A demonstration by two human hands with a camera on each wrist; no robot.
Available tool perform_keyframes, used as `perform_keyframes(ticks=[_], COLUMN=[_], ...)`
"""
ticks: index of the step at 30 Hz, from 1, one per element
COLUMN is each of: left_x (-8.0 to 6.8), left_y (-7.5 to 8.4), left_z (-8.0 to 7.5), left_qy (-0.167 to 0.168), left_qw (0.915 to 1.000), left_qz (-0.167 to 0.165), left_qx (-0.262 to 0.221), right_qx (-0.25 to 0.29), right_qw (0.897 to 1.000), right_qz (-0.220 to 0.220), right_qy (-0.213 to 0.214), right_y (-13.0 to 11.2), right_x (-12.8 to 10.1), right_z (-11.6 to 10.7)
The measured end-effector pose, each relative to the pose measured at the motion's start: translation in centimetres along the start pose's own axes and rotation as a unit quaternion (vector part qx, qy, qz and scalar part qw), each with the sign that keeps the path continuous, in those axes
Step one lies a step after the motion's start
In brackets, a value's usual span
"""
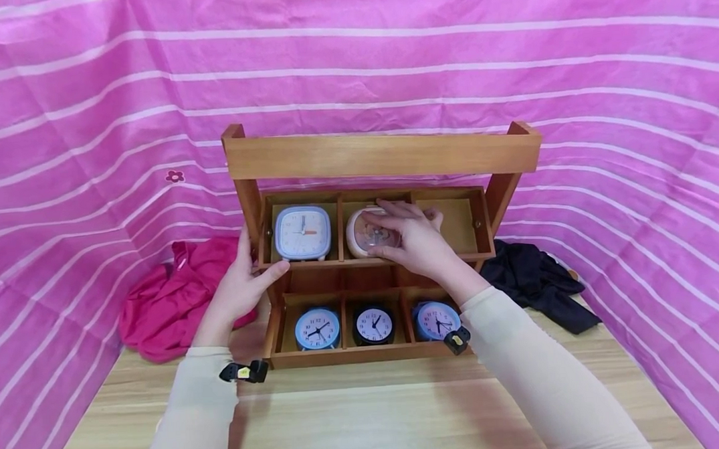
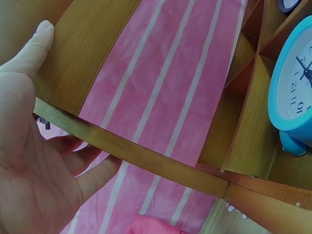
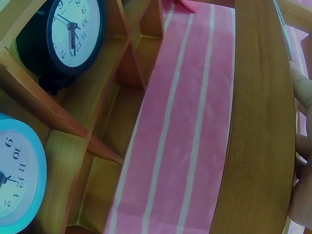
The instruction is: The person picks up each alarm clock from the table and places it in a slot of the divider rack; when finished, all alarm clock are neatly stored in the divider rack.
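Note:
A two-tier wooden shelf point(image 1: 383, 155) stands on the table. My left hand point(image 1: 240, 290) holds the left side of its upper tier, thumb on the front edge; in the left wrist view the fingers point(image 2: 100, 178) reach round the side board. My right hand point(image 1: 417, 239) grips a pale rounded alarm clock point(image 1: 366, 232) in the upper middle compartment, partly covering its dial. A square white-and-blue alarm clock point(image 1: 303, 233) sits in the upper left compartment. The right wrist view shows only the hand's edge point(image 3: 303, 146) behind a board; the held clock is hidden there.
Below are a light-blue alarm clock point(image 1: 317, 329), a black one point(image 1: 372, 325) and another blue one point(image 1: 436, 320), each in its own compartment. Red cloth point(image 1: 178, 293) lies left of the shelf, black cloth point(image 1: 539, 283) right. A striped pink curtain point(image 1: 352, 57) surrounds the table point(image 1: 350, 419).

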State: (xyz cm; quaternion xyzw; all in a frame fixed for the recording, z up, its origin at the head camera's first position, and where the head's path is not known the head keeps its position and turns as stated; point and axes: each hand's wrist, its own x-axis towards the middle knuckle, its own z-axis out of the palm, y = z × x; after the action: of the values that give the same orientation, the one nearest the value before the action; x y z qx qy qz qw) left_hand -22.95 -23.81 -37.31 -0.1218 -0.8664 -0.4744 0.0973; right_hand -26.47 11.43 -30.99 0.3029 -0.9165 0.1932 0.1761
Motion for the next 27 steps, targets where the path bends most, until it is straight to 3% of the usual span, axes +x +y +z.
perform_keyframes(ticks=[13, 18, 27], left_x=[0.0, 0.1, 0.0], left_y=[0.1, 0.1, 0.1], left_z=[0.1, 0.3, 0.3], left_qy=[-0.001, 0.0, 0.004], left_qw=[1.0, 1.0, 1.0], left_qz=[0.003, 0.005, -0.003], left_qx=[0.001, -0.005, 0.002], right_qx=[0.009, -0.016, -0.056], right_qw=[0.999, 0.998, 0.997], right_qz=[-0.023, -0.037, -0.04], right_qy=[0.033, 0.049, 0.039], right_y=[-0.1, 0.1, 1.0], right_x=[-1.0, -2.5, -6.0], right_z=[-0.3, -1.1, -3.1])
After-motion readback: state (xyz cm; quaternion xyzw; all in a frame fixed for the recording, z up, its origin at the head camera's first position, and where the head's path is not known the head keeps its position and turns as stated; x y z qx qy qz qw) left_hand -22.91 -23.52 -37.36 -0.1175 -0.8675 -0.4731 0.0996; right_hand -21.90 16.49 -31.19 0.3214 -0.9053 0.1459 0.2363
